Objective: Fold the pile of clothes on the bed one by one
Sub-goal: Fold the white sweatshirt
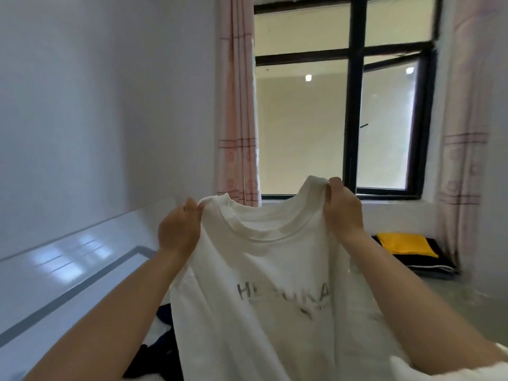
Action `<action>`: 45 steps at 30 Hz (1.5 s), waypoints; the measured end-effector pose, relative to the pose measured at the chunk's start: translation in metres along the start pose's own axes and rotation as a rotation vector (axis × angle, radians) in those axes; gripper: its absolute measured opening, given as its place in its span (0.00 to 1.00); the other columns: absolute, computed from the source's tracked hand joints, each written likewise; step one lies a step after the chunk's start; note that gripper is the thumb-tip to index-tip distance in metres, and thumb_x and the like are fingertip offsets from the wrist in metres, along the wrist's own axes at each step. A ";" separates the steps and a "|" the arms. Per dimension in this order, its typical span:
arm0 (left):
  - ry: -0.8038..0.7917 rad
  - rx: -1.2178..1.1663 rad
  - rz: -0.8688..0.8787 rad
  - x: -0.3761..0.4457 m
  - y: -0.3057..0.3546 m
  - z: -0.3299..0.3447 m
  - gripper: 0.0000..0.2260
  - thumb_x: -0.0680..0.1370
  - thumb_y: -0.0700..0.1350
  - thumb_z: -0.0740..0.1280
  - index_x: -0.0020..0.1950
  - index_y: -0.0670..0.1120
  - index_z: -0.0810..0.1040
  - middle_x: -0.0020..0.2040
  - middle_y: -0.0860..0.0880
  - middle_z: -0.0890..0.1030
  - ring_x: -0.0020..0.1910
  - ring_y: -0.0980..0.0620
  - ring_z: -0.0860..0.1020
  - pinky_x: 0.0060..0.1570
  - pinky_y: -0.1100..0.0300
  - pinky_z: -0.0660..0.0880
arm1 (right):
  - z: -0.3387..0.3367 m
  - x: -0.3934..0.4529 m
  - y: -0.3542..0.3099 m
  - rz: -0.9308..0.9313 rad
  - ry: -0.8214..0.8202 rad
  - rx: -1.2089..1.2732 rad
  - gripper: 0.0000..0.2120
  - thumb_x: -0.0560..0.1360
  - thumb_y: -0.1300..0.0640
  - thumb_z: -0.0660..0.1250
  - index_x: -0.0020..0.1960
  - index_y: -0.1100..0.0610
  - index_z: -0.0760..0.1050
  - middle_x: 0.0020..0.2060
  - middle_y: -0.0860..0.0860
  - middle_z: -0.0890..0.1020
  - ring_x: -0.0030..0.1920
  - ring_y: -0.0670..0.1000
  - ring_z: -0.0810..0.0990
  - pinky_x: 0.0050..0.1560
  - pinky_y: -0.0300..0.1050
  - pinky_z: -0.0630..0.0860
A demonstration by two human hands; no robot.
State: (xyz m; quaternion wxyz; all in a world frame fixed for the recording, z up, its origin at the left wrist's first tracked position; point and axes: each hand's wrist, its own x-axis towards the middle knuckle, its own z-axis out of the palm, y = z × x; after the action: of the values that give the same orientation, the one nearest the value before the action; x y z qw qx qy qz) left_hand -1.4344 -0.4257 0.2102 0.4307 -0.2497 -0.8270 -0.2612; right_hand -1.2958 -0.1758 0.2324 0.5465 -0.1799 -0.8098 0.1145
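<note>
A pale bed (453,295) holds a folded yellow-and-black stack (409,251) near the window and dark clothes (162,350) closer in.

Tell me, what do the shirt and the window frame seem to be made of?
Shirt: soft white knit, probably cotton; it drapes and bunches where the left hand and right hand pinch it.
Window frame: rigid and dark, matte; painted metal or wood, I cannot tell.
</note>
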 end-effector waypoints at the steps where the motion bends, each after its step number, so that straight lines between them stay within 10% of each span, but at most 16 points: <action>1: -0.007 -0.002 0.010 -0.004 0.000 -0.009 0.15 0.81 0.47 0.54 0.51 0.34 0.71 0.45 0.33 0.76 0.42 0.35 0.76 0.37 0.48 0.69 | -0.016 -0.003 0.005 -0.061 -0.028 -0.083 0.10 0.78 0.66 0.52 0.54 0.67 0.69 0.40 0.65 0.76 0.40 0.63 0.75 0.37 0.48 0.64; 9: -0.036 -0.019 0.147 -0.051 0.007 -0.079 0.11 0.79 0.42 0.60 0.47 0.33 0.74 0.37 0.31 0.74 0.34 0.34 0.75 0.31 0.47 0.69 | -0.120 -0.070 0.014 -0.434 0.005 -0.391 0.08 0.62 0.72 0.75 0.34 0.68 0.75 0.20 0.62 0.70 0.16 0.58 0.69 0.17 0.42 0.66; 15: -0.032 -0.074 0.224 -0.062 0.009 -0.108 0.27 0.76 0.61 0.42 0.47 0.40 0.69 0.33 0.37 0.70 0.29 0.44 0.69 0.29 0.56 0.66 | -0.141 -0.085 0.026 -0.534 -0.031 -0.439 0.27 0.58 0.70 0.78 0.41 0.59 0.61 0.20 0.59 0.68 0.15 0.56 0.66 0.16 0.38 0.62; 19: -0.059 -0.026 0.206 -0.050 -0.001 -0.104 0.19 0.75 0.62 0.43 0.48 0.48 0.62 0.41 0.35 0.71 0.32 0.43 0.70 0.33 0.52 0.68 | -0.125 -0.073 0.032 -0.573 -0.023 -0.405 0.22 0.62 0.69 0.74 0.41 0.59 0.61 0.20 0.59 0.68 0.16 0.57 0.67 0.15 0.40 0.64; 27: -0.203 0.137 0.234 -0.040 -0.046 0.008 0.15 0.76 0.40 0.65 0.45 0.48 0.58 0.38 0.35 0.70 0.31 0.38 0.72 0.32 0.48 0.70 | -0.002 -0.074 0.090 -0.593 -0.093 -0.281 0.24 0.62 0.70 0.75 0.42 0.59 0.59 0.21 0.60 0.69 0.17 0.56 0.68 0.16 0.40 0.65; 38: -0.866 0.341 0.086 -0.131 -0.116 0.254 0.10 0.80 0.44 0.57 0.58 0.45 0.73 0.43 0.42 0.65 0.37 0.46 0.67 0.33 0.56 0.63 | 0.219 -0.174 0.218 -0.365 -0.564 -0.279 0.11 0.55 0.74 0.77 0.34 0.69 0.78 0.20 0.62 0.70 0.13 0.58 0.67 0.12 0.41 0.63; 45: -0.753 0.128 0.214 -0.176 -0.142 0.338 0.07 0.73 0.40 0.60 0.42 0.42 0.62 0.24 0.41 0.67 0.18 0.51 0.59 0.22 0.70 0.55 | 0.302 -0.209 0.267 -0.356 -0.660 -0.280 0.14 0.73 0.68 0.60 0.30 0.67 0.75 0.20 0.58 0.69 0.14 0.55 0.67 0.12 0.40 0.65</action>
State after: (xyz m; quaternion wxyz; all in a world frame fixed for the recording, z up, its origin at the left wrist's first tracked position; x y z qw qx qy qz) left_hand -1.6329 -0.3447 -0.1359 0.1365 -0.3854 -0.9111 -0.0528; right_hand -1.4607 -0.0166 -0.1597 0.2385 -0.0630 -0.9682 -0.0417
